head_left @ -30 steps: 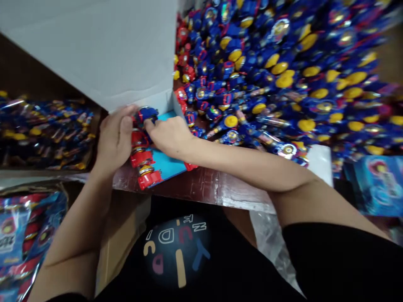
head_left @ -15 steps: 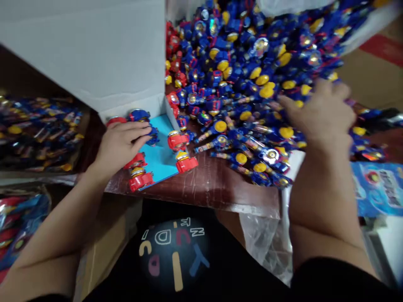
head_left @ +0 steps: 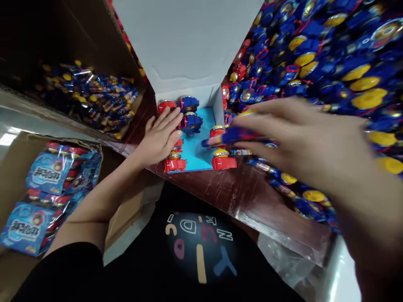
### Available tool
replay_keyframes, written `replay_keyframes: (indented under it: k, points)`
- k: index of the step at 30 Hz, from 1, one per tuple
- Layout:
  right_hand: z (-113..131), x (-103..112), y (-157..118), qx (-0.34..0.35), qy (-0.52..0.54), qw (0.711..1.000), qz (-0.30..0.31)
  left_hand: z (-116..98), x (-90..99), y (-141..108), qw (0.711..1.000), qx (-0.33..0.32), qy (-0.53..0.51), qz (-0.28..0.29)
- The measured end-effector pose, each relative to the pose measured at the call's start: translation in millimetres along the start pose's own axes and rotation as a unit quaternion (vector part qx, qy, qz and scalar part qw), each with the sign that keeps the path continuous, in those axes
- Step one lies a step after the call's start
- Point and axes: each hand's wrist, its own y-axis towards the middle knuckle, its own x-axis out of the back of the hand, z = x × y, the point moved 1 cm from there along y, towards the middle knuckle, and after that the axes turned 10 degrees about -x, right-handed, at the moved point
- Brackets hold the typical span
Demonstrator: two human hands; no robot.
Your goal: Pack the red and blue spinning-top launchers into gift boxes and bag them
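Observation:
My right hand [head_left: 292,142], smeared by motion, grips a blue toy with a tube-like stem [head_left: 231,136] above the right side of an open white display box [head_left: 189,50]. The stem points left over the box's light-blue floor [head_left: 201,144]. My left hand [head_left: 162,136] lies with its fingers stretched out over the toys along the box's left side. Two blue toys [head_left: 191,123] sit by its fingertips. Red toys [head_left: 175,162] stand partly under that hand, and more red toys [head_left: 224,161] line the right side of the box.
A big heap of blue toys with yellow discs [head_left: 340,71] covers the right of the brown table [head_left: 252,197]. At left, a carton [head_left: 126,134] holds similar toys. A lower carton [head_left: 19,155] holds wrapped blue packs [head_left: 47,174]. Clear plastic [head_left: 283,256] hangs below the table.
My right hand has come from the heap to the box with a blue toy in it. The camera view has turned, so the box appears further right. My left hand stays at the box.

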Motion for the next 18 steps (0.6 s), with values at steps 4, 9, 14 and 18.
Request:
replay_keyframes:
  k: [4, 9, 14, 18]
  points:
    - [67.5, -20.6, 20.5, 0.111, -0.109, 0.986, 0.061, 10.2, -15.7, 1.5, 1.000, 0.004, -0.023, -0.006]
    - [84.6, -30.7, 22.2, 0.197, -0.126, 0.971, 0.049, 16.7, -21.5, 1.5, 0.999, -0.008, -0.039, -0.028]
    - [95.9, -54.6, 29.0, 0.191, -0.084, 0.976, 0.060, 23.2, -22.7, -0.1, 0.996, -0.033, -0.052, -0.065]
    - [100.9, -61.5, 44.5, 0.135, -0.018, 0.988, 0.069, 12.0, -14.0, 0.8, 0.991, -0.045, -0.052, -0.114]
